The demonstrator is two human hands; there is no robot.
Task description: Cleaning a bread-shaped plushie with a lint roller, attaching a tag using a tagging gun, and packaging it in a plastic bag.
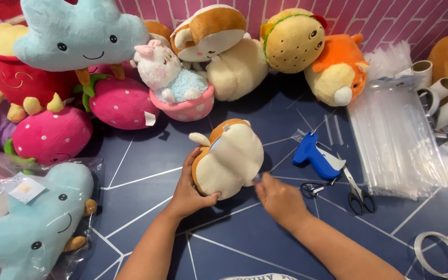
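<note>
The left hand [190, 189] cupped the lower side of a cream-and-tan plush toy [227, 159] that lay on the dark blue table [245, 233], fingers curled round its rounded body and thumb pressed into the pile. The right hand [280, 199] sat just beside the toy's lower edge, blurred, with fingers drawn narrow as if pinching something small; whether it held anything could not be told. The toy looked light, soft and squashy, fuzzy rather than slippery, so a broad grip round its belly seemed safest, while the small ears would likely give under a pull. Just beyond the right hand lay a blue plastic tagging gun [315, 155] and black-handled scissors [358, 194], hard and smooth. Further right spread a stack of clear, glossy plastic bags [397, 140], with a tape ring [439, 254] nearer the table's edge. Left of the left hand lay a bagged pale-blue plush [32, 228]. Farthest off, a pink strawberry plush [123, 101] and a burger-shaped plush [292, 39] sat against the pink brick wall [390, 15].
</note>
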